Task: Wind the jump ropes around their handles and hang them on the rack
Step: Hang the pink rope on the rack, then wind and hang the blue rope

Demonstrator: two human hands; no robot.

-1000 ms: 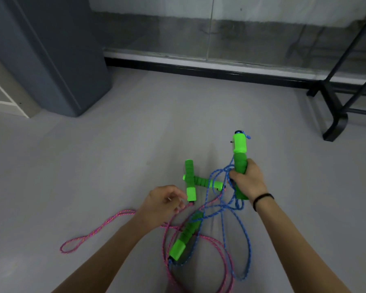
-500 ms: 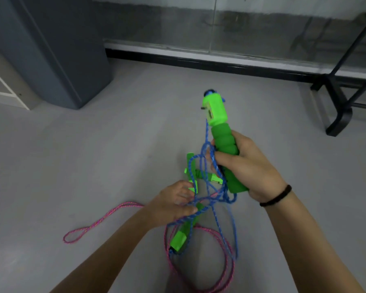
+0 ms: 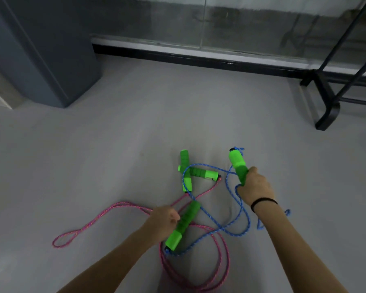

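blue jump rope (image 3: 207, 214): r hand (image 3: 255, 188) grips its green handle (image 3: 238, 166); l hand (image 3: 164, 218) curled by other handle (image 3: 183, 226), hold unclear.

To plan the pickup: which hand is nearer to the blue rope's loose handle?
Left. The left hand sits right beside the loose handle, on its left side. The right hand is apart, farther right and beyond it, gripping the other handle.

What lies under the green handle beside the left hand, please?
Pink rope emerges from under the green handle on its right; the left hand hides the other side.
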